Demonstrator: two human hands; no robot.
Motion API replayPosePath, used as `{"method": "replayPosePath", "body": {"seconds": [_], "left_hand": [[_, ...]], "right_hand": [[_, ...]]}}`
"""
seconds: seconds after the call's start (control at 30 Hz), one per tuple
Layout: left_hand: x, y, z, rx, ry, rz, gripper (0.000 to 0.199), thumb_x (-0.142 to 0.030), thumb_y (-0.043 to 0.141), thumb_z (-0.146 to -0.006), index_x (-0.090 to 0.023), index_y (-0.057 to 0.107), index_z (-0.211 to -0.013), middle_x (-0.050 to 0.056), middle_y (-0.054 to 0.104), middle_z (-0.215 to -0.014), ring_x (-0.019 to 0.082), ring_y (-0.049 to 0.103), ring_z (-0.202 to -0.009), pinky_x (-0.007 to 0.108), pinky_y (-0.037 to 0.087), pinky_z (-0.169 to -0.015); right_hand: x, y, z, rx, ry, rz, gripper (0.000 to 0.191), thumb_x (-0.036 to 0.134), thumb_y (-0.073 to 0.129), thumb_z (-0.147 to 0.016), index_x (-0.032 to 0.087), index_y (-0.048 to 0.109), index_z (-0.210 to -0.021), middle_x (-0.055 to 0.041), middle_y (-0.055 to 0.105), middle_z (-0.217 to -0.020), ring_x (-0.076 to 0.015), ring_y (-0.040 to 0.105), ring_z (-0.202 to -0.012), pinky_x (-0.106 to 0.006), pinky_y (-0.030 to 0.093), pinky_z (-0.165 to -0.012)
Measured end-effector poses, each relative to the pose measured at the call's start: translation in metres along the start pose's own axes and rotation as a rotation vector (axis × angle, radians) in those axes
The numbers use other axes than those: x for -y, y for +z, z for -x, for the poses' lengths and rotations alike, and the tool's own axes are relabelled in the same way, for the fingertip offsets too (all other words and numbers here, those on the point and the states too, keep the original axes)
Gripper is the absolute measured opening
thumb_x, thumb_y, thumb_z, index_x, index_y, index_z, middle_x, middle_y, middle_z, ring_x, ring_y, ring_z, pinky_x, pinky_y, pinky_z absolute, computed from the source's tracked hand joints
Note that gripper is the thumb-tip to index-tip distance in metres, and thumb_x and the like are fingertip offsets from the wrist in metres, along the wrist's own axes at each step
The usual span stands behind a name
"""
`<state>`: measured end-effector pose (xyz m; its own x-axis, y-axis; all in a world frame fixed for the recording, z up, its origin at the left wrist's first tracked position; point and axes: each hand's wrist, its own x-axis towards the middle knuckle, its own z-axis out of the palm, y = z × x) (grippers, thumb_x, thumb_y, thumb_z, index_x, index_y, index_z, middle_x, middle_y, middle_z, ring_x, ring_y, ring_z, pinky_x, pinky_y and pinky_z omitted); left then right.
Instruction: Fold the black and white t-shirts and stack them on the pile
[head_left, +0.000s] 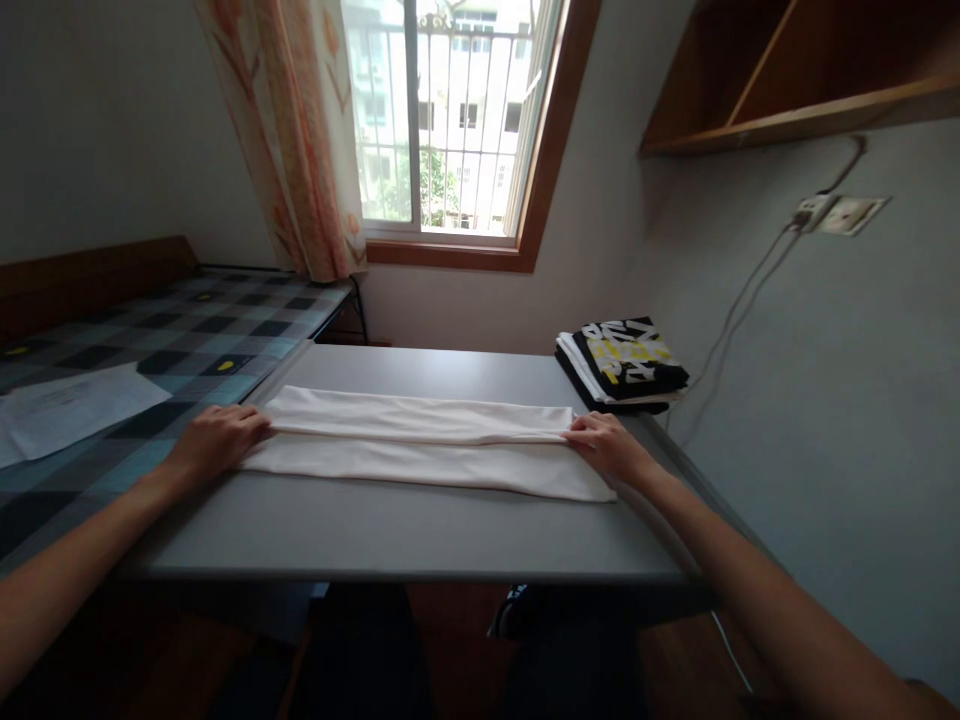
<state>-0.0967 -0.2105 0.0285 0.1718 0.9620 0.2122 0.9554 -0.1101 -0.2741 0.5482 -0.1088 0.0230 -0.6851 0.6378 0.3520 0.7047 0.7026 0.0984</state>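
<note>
A white cloth garment (420, 440) lies in a long folded strip across the grey table (405, 535), with a fold edge running lengthwise along its middle. My left hand (223, 438) is closed on its left end, the fingers curled at the fold edge. At the opposite end, my right hand (606, 444) pinches the same fold edge between thumb and fingers. The near half of the strip spreads flat toward me. What kind of garment it is cannot be made out from the folded shape.
A stack of folded clothes (622, 362), black and white with a printed top piece, sits at the table's back right corner. Left of the table is a bed with a checked cover (187, 330) and a paper sheet (82, 408). Cables (739, 300) hang down the right wall.
</note>
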Motion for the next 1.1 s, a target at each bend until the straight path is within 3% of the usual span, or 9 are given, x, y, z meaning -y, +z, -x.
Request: {"method": "replayPosePath", "body": {"seconds": [0.13, 0.23, 0.37, 0.5, 0.63, 0.73, 0.9, 1.03, 1.1], "left_hand": [[0.010, -0.009, 0.004, -0.123, -0.089, 0.087, 0.035, -0.032, 0.037, -0.086, -0.029, 0.068, -0.103, 0.003, 0.069, -0.102, 0.028, 0.060, -0.090, 0.043, 0.043, -0.083], [0.009, -0.011, 0.007, -0.094, -0.050, 0.156, 0.026, -0.037, 0.043, -0.081, -0.039, 0.067, -0.092, -0.004, 0.071, -0.094, 0.029, 0.059, -0.096, 0.047, 0.041, -0.088], [-0.002, -0.002, 0.006, -0.029, -0.018, 0.094, 0.031, -0.041, 0.038, -0.086, -0.031, 0.067, -0.084, 0.002, 0.070, -0.092, 0.027, 0.059, -0.094, 0.044, 0.041, -0.088], [-0.007, 0.006, 0.002, -0.048, 0.020, 0.014, 0.037, -0.037, 0.036, -0.089, -0.023, 0.069, -0.099, 0.008, 0.070, -0.104, 0.028, 0.059, -0.099, 0.042, 0.040, -0.088], [-0.015, 0.004, -0.005, -0.064, 0.086, 0.051, 0.033, -0.040, 0.044, -0.090, -0.022, 0.069, -0.102, 0.007, 0.071, -0.104, 0.027, 0.061, -0.098, 0.041, 0.040, -0.089], [-0.036, -0.001, -0.016, -0.098, 0.139, 0.121, 0.031, -0.037, 0.044, -0.091, -0.022, 0.071, -0.096, 0.008, 0.071, -0.101, 0.027, 0.063, -0.095, 0.041, 0.041, -0.089], [-0.099, -0.013, -0.052, -0.173, 0.090, 0.304, 0.035, -0.030, 0.040, -0.091, -0.020, 0.070, -0.105, 0.010, 0.070, -0.108, 0.026, 0.063, -0.103, 0.040, 0.043, -0.094], [-0.146, -0.009, -0.078, -0.032, -0.066, 0.398, 0.043, -0.031, 0.040, -0.091, -0.023, 0.061, -0.128, 0.009, 0.061, -0.133, 0.027, 0.056, -0.121, 0.043, 0.040, -0.103], [-0.160, -0.003, -0.082, 0.061, -0.141, 0.380, 0.051, -0.043, 0.040, -0.092, -0.024, 0.052, -0.138, 0.009, 0.049, -0.146, 0.033, 0.042, -0.134, 0.053, 0.033, -0.108]], "right_hand": [[0.002, -0.013, 0.001, -0.057, 0.046, 0.087, 0.026, 0.022, 0.052, -0.093, 0.025, 0.076, -0.100, -0.0070, 0.069, -0.091, -0.0201, 0.058, -0.083, -0.034, 0.037, -0.082], [0.008, -0.012, 0.005, 0.038, 0.022, 0.109, 0.025, 0.023, 0.052, -0.092, 0.028, 0.077, -0.095, -0.0066, 0.069, -0.091, -0.0208, 0.057, -0.086, -0.034, 0.037, -0.081], [0.016, -0.004, 0.007, 0.096, 0.069, 0.103, 0.026, 0.019, 0.052, -0.090, 0.026, 0.077, -0.096, -0.0078, 0.070, -0.095, -0.0224, 0.057, -0.092, -0.036, 0.037, -0.084], [0.029, -0.008, -0.005, 0.036, 0.139, 0.082, 0.025, 0.019, 0.054, -0.088, 0.022, 0.076, -0.098, -0.0101, 0.069, -0.101, -0.0262, 0.057, -0.100, -0.040, 0.038, -0.088], [0.060, -0.008, -0.031, 0.004, 0.096, -0.071, 0.027, 0.020, 0.050, -0.092, 0.018, 0.073, -0.105, -0.0099, 0.069, -0.106, -0.0239, 0.059, -0.099, -0.040, 0.040, -0.093], [0.091, 0.003, -0.060, -0.010, 0.076, -0.200, 0.030, 0.031, 0.045, -0.097, 0.021, 0.069, -0.112, -0.0089, 0.067, -0.115, -0.0234, 0.059, -0.106, -0.042, 0.040, -0.098], [0.141, 0.029, -0.113, 0.055, 0.182, -0.272, 0.046, 0.042, 0.038, -0.100, 0.018, 0.056, -0.135, -0.0122, 0.053, -0.140, -0.0245, 0.047, -0.129, -0.040, 0.034, -0.107], [0.158, 0.045, -0.134, 0.167, 0.291, -0.251, 0.063, 0.055, 0.025, -0.099, 0.019, 0.041, -0.147, -0.0144, 0.033, -0.156, -0.0285, 0.028, -0.144, -0.047, 0.023, -0.114], [0.158, 0.050, -0.135, 0.247, 0.292, -0.242, 0.070, 0.061, 0.020, -0.097, 0.018, 0.038, -0.149, -0.0158, 0.028, -0.157, -0.0300, 0.025, -0.145, -0.049, 0.019, -0.115]]}}
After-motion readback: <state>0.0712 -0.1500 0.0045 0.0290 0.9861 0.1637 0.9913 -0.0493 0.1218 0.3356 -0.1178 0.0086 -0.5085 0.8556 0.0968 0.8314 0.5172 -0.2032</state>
